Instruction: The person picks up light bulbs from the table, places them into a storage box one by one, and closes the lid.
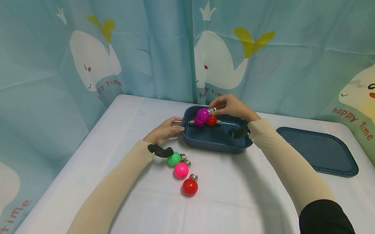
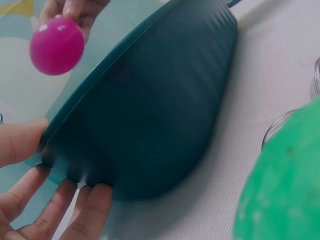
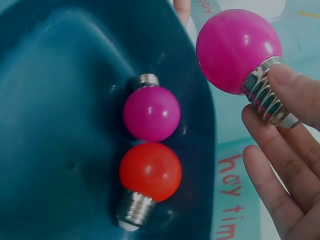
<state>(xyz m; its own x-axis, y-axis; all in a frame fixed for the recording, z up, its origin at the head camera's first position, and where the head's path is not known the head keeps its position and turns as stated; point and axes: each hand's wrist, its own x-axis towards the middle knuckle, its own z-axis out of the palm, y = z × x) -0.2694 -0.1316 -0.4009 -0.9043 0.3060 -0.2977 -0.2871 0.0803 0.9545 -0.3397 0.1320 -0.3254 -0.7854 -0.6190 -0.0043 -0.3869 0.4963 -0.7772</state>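
In the head view, my right hand (image 1: pixel 231 106) pinches the metal screw base of a magenta light bulb (image 3: pixel 239 50), holding it over the far left part of a dark blue bin (image 1: pixel 220 137). Inside the bin lie a purple bulb (image 3: pixel 151 114) and a red bulb (image 3: pixel 150 172), their globes side by side. My left hand (image 1: pixel 165 130) is at the bin's left end. In the left wrist view its thumb lies at the rim and its fairly straight fingers (image 2: pixel 95 210) touch the outer wall.
On the white table, nearer than the bin, lie a green bulb (image 1: pixel 173 159), a pink bulb (image 1: pixel 181 170) and another red bulb (image 1: pixel 190 187). A flat dark blue lid (image 1: pixel 321 153) lies at the right. Behind the table hangs a curtain (image 1: pixel 160 44) printed with whales.
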